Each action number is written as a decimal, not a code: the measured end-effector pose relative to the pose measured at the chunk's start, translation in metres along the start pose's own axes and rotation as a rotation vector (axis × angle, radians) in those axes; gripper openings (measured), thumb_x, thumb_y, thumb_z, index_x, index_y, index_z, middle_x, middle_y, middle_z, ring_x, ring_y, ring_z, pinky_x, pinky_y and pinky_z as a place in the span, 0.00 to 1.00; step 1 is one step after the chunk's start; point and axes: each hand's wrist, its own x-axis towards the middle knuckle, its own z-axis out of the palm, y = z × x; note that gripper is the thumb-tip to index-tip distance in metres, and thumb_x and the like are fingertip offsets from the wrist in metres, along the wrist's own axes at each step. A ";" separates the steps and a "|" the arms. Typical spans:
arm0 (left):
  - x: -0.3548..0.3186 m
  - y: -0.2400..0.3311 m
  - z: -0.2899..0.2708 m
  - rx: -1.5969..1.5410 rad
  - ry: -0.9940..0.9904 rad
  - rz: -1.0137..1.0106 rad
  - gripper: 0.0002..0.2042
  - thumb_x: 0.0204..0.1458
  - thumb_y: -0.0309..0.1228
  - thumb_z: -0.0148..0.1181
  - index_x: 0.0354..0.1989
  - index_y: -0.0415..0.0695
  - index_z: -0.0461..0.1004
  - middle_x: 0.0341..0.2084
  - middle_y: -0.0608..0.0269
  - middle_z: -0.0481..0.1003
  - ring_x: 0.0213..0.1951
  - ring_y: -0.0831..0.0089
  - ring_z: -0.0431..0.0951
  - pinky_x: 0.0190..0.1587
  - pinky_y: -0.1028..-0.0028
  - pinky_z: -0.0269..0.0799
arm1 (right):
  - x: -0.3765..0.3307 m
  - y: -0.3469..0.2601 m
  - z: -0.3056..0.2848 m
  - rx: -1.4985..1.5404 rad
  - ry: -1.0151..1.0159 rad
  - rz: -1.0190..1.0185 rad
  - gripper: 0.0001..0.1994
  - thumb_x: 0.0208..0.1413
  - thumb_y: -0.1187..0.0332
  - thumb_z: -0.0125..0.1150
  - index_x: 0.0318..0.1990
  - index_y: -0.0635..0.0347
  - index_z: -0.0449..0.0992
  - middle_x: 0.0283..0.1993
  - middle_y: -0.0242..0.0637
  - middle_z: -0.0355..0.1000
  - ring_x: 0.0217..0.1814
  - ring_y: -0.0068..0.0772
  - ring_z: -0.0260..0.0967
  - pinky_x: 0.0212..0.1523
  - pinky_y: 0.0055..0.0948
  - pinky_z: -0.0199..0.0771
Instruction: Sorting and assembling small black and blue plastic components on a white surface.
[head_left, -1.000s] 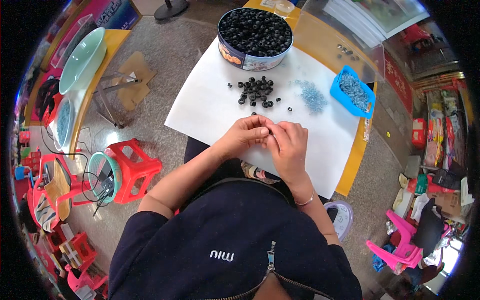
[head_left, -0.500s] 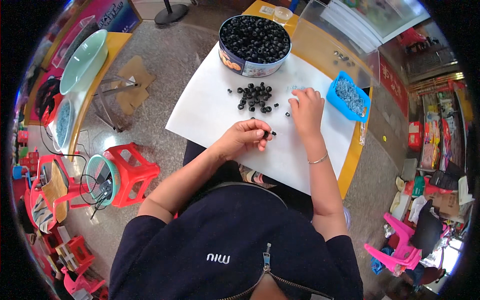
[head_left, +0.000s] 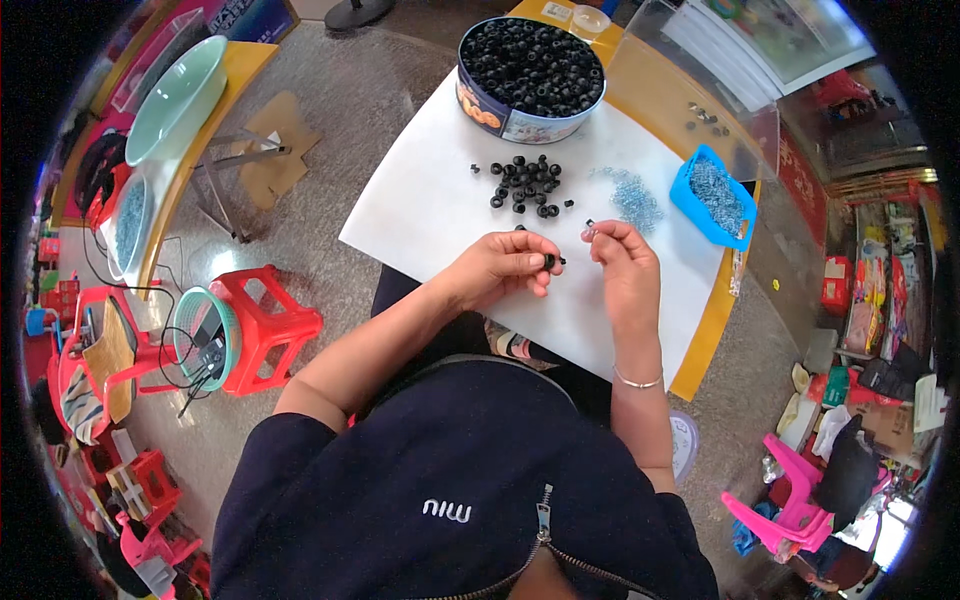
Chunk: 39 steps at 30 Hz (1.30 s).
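Note:
Between the thumb and fingers of my left hand [head_left: 505, 268] is a small round black plastic part [head_left: 549, 261], with a small black tip sticking out to the right. Just to its right, my right hand [head_left: 630, 265] is pinched at the fingertips; something tiny there is too small to name, and a dark speck shows beside it. Beyond my left hand lies a loose pile of black round parts [head_left: 525, 183] on white paper [head_left: 420, 200]. A spread of tiny bluish-silver pieces [head_left: 637, 203] lies past my right hand.
A round tub [head_left: 540, 128] full of black parts stands at the far edge. On the right, a blue plastic basket [head_left: 690, 209] holds more bluish pieces. A clear plastic box [head_left: 650, 80] sits behind it. A red stool [head_left: 262, 335] stands on the floor at left.
My right hand has drawn back from the bluish pieces toward my left hand, fingertips now pinched. My left hand keeps its hold on the black part. The whole view has shifted slightly.

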 end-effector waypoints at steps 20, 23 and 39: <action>0.001 -0.003 0.000 -0.001 0.015 0.056 0.11 0.55 0.25 0.57 0.45 0.36 0.71 0.34 0.58 0.75 0.31 0.75 0.77 0.38 0.75 0.76 | -0.036 0.000 0.029 -0.648 -0.013 -0.340 0.11 0.50 0.77 0.59 0.43 0.61 0.75 0.35 0.36 0.70 0.37 0.28 0.67 0.37 0.25 0.69; -0.001 -0.001 0.000 -0.037 0.027 0.043 0.10 0.54 0.26 0.58 0.44 0.37 0.72 0.34 0.57 0.75 0.30 0.74 0.76 0.37 0.74 0.76 | -0.030 0.000 0.005 -0.673 0.120 -0.318 0.10 0.50 0.76 0.58 0.41 0.61 0.76 0.34 0.37 0.70 0.37 0.31 0.68 0.37 0.28 0.70; -0.001 -0.001 -0.003 -0.040 0.003 0.037 0.11 0.55 0.26 0.57 0.45 0.37 0.71 0.35 0.57 0.76 0.31 0.74 0.77 0.37 0.75 0.77 | -0.024 0.014 0.012 -0.699 0.043 -0.268 0.07 0.50 0.76 0.60 0.38 0.63 0.76 0.33 0.35 0.74 0.36 0.28 0.69 0.40 0.28 0.69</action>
